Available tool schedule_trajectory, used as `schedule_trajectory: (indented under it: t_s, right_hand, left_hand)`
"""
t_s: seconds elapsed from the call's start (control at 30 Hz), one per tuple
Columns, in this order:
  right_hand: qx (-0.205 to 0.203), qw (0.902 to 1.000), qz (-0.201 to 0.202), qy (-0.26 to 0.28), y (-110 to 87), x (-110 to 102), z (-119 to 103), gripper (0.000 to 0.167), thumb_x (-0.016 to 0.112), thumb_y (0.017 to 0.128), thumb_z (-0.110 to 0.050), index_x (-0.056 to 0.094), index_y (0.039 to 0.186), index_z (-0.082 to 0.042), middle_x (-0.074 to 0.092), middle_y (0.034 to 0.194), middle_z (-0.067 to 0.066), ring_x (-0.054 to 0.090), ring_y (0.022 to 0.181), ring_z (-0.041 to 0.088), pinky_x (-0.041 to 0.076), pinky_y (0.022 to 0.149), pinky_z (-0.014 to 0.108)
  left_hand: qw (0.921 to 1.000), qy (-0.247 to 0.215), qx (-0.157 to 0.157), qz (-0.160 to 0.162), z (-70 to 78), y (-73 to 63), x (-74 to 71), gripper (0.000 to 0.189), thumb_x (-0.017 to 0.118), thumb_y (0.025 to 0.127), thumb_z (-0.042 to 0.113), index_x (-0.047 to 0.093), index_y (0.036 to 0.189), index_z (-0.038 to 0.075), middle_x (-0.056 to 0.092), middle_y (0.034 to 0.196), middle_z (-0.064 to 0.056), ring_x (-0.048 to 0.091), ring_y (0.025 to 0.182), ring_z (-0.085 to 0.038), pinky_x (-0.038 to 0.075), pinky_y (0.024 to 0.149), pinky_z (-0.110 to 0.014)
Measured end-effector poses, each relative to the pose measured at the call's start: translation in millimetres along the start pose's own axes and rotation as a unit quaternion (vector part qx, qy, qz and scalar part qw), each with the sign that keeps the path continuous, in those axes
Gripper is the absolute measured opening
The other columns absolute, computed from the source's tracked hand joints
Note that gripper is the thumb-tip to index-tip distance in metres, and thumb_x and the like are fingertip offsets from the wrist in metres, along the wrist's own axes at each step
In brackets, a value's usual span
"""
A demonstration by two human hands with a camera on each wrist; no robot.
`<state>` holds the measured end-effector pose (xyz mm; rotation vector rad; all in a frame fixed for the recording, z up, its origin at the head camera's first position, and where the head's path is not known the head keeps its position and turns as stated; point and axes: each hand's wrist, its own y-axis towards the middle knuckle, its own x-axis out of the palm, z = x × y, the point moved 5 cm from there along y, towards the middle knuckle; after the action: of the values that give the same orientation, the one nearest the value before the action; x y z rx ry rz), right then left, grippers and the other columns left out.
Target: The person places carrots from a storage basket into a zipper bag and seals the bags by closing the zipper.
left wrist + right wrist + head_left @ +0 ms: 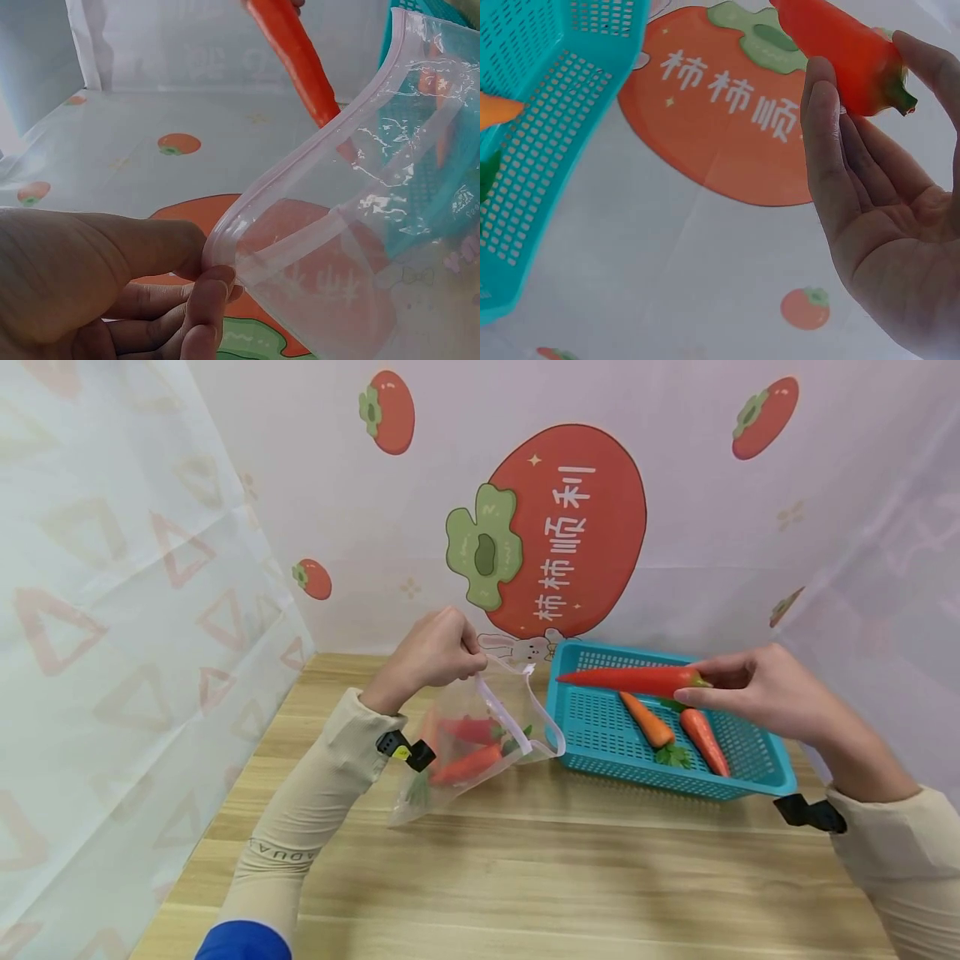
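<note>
My left hand (442, 652) pinches the rim of a clear zip bag (517, 718) between thumb and fingers, and its pink-white zip mouth hangs open toward the right. Inside the bag lie several vegetables, among them red peppers (468, 766). In my right hand (780, 693) is a long red chili pepper (637, 680), gripped by its green stem end with the tip pointing left at the bag mouth. The right wrist view shows thumb and fingers around the stem end of the chili pepper (847, 56). Seen from the left wrist, the pepper (296, 56) slants down to the bag's edge (322, 150).
A blue-green plastic basket (600, 760) stands below my right hand, just right of the bag. It holds an orange carrot (647, 720) with a leafy top and a red carrot-shaped vegetable (705, 742). A wooden table (525, 877) carries everything, with a printed cloth backdrop (690, 510) behind.
</note>
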<state>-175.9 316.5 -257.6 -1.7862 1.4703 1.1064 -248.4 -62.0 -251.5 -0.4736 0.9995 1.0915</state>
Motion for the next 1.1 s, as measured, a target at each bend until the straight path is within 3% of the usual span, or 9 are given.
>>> schedule_trajectory:
  t_s: [0.23, 0.47, 0.63, 1.1]
  right_hand:
    - [-0.049, 0.9988, -0.001, 0.006, 2.2, -4.1, -28.2, 0.031, 0.081, 0.093, -0.033, 0.081, 0.119, -0.015, 0.081, 0.088, -0.004, 0.066, 0.071, 0.011, 0.048, 0.061, 0.028]
    - [-0.042, 0.9987, -0.031, 0.002, 8.9, -0.2, -47.0, 0.038, 0.082, 0.092, -0.037, 0.080, 0.123, -0.015, 0.080, 0.088, -0.005, 0.064, 0.067, 0.013, 0.044, 0.057, 0.029]
    - [-0.067, 0.9969, -0.042, 0.005, 15.1, 4.3, -59.4, 0.030, 0.082, 0.092, -0.034, 0.082, 0.118, -0.020, 0.075, 0.076, -0.007, 0.055, 0.056, 0.015, 0.039, 0.056, 0.028]
    - [-0.095, 0.9922, -0.076, 0.026, 36.6, 28.2, -83.4, 0.030, 0.082, 0.091, -0.037, 0.082, 0.113, -0.016, 0.076, 0.081, -0.003, 0.061, 0.062, 0.015, 0.047, 0.059, 0.026]
  left_hand:
    - [1.0000, 0.008, 0.002, 0.003, 1.7, 0.3, -1.7, 0.028, 0.060, 0.082, 0.007, 0.074, 0.059, 0.015, 0.066, 0.055, 0.003, 0.049, 0.049, -0.010, 0.034, 0.052, -0.025]
    - [0.9998, 0.018, -0.003, 0.006, 2.3, -0.3, -4.2, 0.026, 0.062, 0.083, 0.010, 0.076, 0.061, 0.014, 0.065, 0.056, 0.003, 0.050, 0.050, -0.010, 0.035, 0.053, -0.025]
    - [0.9997, 0.020, -0.011, 0.006, 2.9, -1.3, -6.9, 0.023, 0.063, 0.083, 0.011, 0.078, 0.066, 0.013, 0.067, 0.057, 0.003, 0.052, 0.051, -0.009, 0.038, 0.052, -0.023]
    - [0.9998, 0.016, -0.005, 0.014, 5.9, -2.3, -12.8, 0.023, 0.064, 0.085, 0.012, 0.080, 0.069, 0.010, 0.068, 0.059, 0.001, 0.051, 0.052, -0.011, 0.035, 0.053, -0.024]
